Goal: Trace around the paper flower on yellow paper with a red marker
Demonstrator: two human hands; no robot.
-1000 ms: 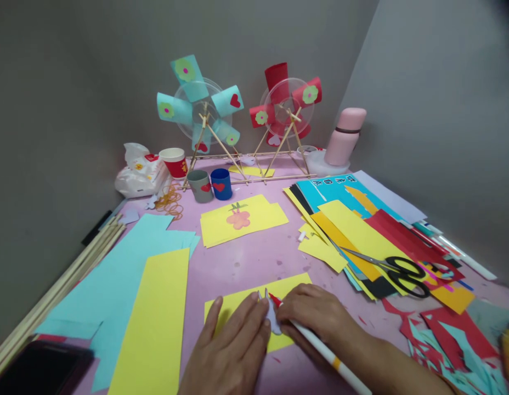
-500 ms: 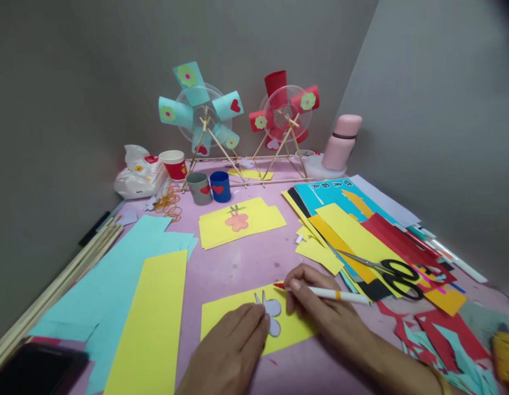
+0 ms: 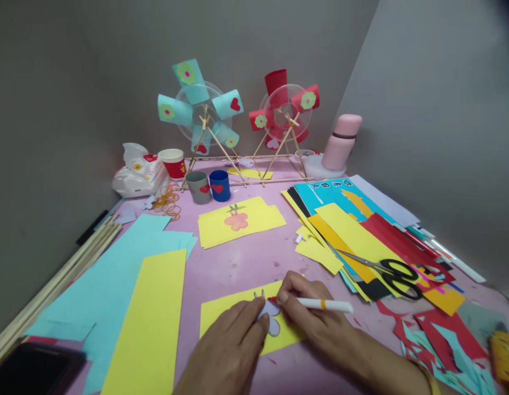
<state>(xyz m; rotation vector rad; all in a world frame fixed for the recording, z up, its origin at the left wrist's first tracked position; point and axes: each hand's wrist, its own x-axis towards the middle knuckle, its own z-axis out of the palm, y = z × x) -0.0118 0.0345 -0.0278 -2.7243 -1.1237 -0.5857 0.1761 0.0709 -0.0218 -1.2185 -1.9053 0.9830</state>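
On the left, a yellow strip is lying over turquoise paper. The left hand is resting flat, gripping nothing, its fingers together across the lilac butterfly and the yellow card beneath. The butterfly is pointing its antennae toward the tabletop's far side. The right hand is pinching the red-tipped marker, whose long axis is running nearly sideways, tip leftward by the upper wing; contact is hard to judge. Compared with half a second ago, the tip is sitting nearer the person, while the left hand is keeping its place. Further right, scissors are lying on stacked paper.
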